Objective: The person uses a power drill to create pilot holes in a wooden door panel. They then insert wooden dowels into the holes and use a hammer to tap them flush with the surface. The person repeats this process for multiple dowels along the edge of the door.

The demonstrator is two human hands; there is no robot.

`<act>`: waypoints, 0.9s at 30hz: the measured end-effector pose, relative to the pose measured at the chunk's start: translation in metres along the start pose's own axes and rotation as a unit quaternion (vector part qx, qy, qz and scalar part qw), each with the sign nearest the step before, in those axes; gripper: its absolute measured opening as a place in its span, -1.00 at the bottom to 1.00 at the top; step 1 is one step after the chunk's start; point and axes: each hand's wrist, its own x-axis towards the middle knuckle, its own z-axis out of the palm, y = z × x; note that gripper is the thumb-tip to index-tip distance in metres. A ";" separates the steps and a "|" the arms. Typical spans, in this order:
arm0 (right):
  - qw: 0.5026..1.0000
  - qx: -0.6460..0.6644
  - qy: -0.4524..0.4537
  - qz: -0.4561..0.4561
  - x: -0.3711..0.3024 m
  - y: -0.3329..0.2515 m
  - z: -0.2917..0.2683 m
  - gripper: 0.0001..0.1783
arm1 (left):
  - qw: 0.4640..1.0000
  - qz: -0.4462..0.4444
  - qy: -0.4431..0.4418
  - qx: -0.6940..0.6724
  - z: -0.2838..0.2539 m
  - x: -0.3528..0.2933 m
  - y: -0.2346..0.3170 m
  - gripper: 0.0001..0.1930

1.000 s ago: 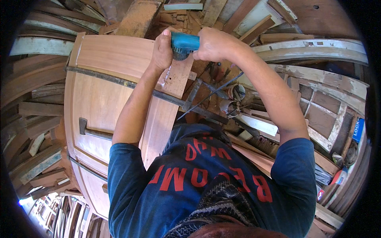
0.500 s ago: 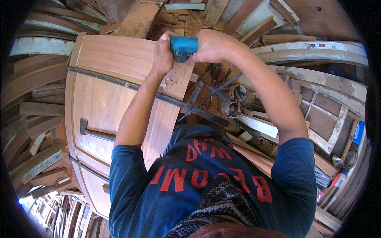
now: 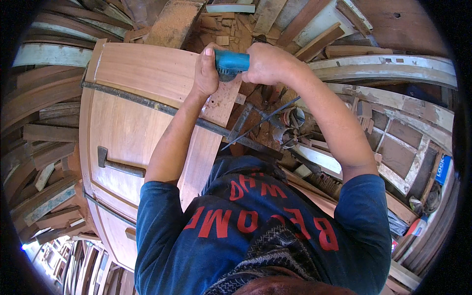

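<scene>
A teal power tool (image 3: 232, 61) is held between my two hands at the far right corner of a wooden door panel (image 3: 142, 118). My left hand (image 3: 207, 71) is closed around its left end, thumb on top. At its right end, my right hand (image 3: 269, 64) is wrapped round the body. The tool's underside is hidden, so contact with the wood is hard to tell. Beneath my left forearm lies a hatchet-like tool (image 3: 120, 166), resting on the panel. A long dark metal bar clamp (image 3: 142, 102) crosses the panel.
Stacked planks (image 3: 49, 132) line the left side. On the right are white frames (image 3: 408, 147), cans (image 3: 292, 118) and loose timber. Wood scraps and sawdust (image 3: 223, 29) cover the floor beyond the panel. A sawdust-covered board (image 3: 174, 22) stands at the far side.
The power tool and both hands have shifted slightly right and toward me. My grip on it looks the same.
</scene>
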 end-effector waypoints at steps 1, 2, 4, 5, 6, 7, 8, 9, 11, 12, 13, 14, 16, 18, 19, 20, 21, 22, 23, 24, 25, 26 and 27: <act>1.000 -0.003 -0.004 0.004 0.000 0.000 0.000 -0.62 | 1.000 -0.002 0.003 -0.004 0.000 0.000 -0.002 -0.30; 1.000 -0.006 -0.006 0.008 0.001 0.000 -0.001 -0.63 | 1.000 0.003 0.002 0.001 0.001 0.000 -0.004 -0.30; 1.000 -0.003 -0.003 0.002 0.005 0.005 0.004 -0.63 | 1.000 0.012 -0.001 0.011 0.000 0.001 -0.007 -0.28; 1.000 0.000 -0.002 -0.001 0.006 0.006 0.005 -0.63 | 1.000 0.014 0.001 0.009 0.000 0.001 -0.007 -0.28; 1.000 0.000 -0.005 0.003 0.006 0.006 0.005 -0.62 | 1.000 0.015 0.002 0.008 0.000 0.000 -0.008 -0.28; 1.000 0.001 -0.007 0.008 0.005 0.004 0.003 -0.62 | 1.000 0.017 0.003 0.006 0.000 0.000 -0.008 -0.27; 1.000 0.002 -0.009 0.013 0.004 0.003 0.002 -0.62 | 1.000 0.020 0.006 0.011 0.001 -0.001 -0.006 -0.27; 1.000 0.002 -0.008 0.010 0.004 0.004 0.003 -0.62 | 1.000 0.022 0.008 0.017 0.002 -0.002 -0.003 -0.26; 1.000 0.002 -0.004 0.004 0.004 0.006 0.005 -0.62 | 0.999 0.020 0.003 0.032 0.002 -0.002 -0.002 -0.25; 1.000 0.000 -0.007 0.006 0.004 0.005 0.003 -0.62 | 0.999 0.016 -0.004 0.043 0.000 -0.003 -0.004 -0.23; 1.000 -0.001 -0.011 0.007 0.003 0.004 0.002 -0.61 | 0.998 0.012 -0.012 0.053 -0.001 -0.003 -0.006 -0.22; 1.000 -0.002 -0.014 0.009 0.002 0.003 0.001 -0.61 | 0.999 0.009 -0.012 0.041 -0.001 -0.003 -0.008 -0.21; 1.000 -0.007 0.000 0.003 0.004 0.006 0.005 -0.61 | 1.000 0.002 -0.013 0.016 0.001 -0.004 -0.012 -0.21; 1.000 -0.013 0.002 0.002 0.006 0.007 0.008 -0.61 | 1.000 0.010 0.002 -0.001 0.003 -0.004 -0.014 -0.24; 1.000 -0.015 -0.003 0.005 0.006 0.007 0.009 -0.61 | 1.000 0.015 0.010 -0.010 0.003 -0.004 -0.014 -0.25; 1.000 -0.016 -0.009 0.008 0.008 0.008 0.009 -0.61 | 1.000 0.005 0.011 -0.014 0.005 -0.004 -0.015 -0.25; 1.000 -0.013 0.001 0.019 0.010 0.010 0.013 -0.61 | 1.000 -0.006 0.013 -0.018 0.006 -0.005 -0.016 -0.25; 0.999 -0.011 0.011 0.031 0.012 0.012 0.020 -0.61 | 1.000 -0.016 0.016 -0.022 0.007 -0.007 -0.017 -0.25; 0.999 -0.009 0.022 0.039 0.014 0.011 0.026 -0.61 | 1.000 -0.009 0.018 -0.012 0.006 -0.014 -0.024 -0.25; 1.000 -0.019 0.011 0.013 0.020 0.014 0.022 -0.58 | 1.000 0.006 0.023 -0.001 0.006 -0.012 -0.030 -0.25; 1.000 -0.009 0.023 0.001 0.026 0.017 0.018 -0.59 | 0.999 0.022 0.030 0.010 0.002 -0.008 -0.036 -0.25; 1.000 0.009 0.020 0.000 0.022 0.020 0.026 -0.59 | 0.999 0.020 0.008 0.034 0.000 -0.017 -0.032 -0.30; 0.999 0.027 0.016 -0.002 0.019 0.022 0.032 -0.59 | 0.999 0.001 0.011 0.042 -0.003 -0.020 -0.028 -0.32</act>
